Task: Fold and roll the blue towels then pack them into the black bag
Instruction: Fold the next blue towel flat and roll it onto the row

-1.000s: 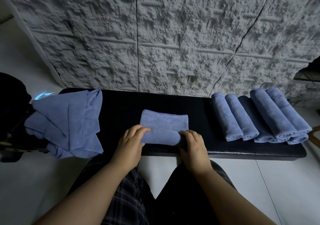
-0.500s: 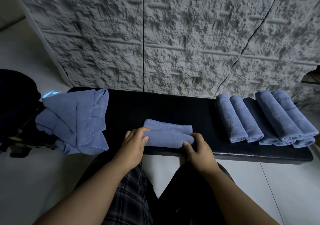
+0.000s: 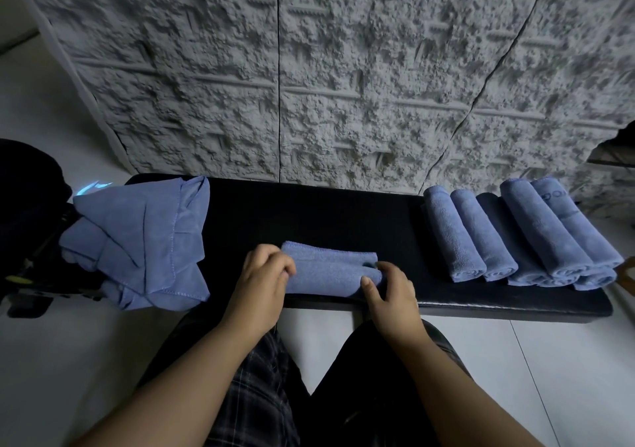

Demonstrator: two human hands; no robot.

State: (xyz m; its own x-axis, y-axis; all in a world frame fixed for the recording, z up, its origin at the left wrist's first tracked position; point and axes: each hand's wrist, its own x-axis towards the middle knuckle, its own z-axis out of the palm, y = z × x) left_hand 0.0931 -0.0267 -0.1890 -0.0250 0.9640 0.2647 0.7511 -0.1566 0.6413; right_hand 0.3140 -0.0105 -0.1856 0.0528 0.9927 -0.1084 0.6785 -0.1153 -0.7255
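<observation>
Both hands, left hand (image 3: 262,276) and right hand (image 3: 390,290), curl round the ends of the half-rolled blue microfibre towel (image 3: 331,269), lying crosswise on the black padded desk (image 3: 309,219), probably near finished.

The towel being rolled (image 3: 330,271) is coloured a muted blue, as are the loose towels (image 3: 144,240) heaped at the left and the rolled towels (image 3: 515,237) at the right. The bench (image 3: 309,213) is covered in plain black. The wall (image 3: 309,68) is finished in a rough grey-white stippled pattern crossed by dark seams. A dark plaid is seen on the shorts (image 3: 254,395). The floor (image 3: 41,360) is laid in pale grey-white tiles.
</observation>
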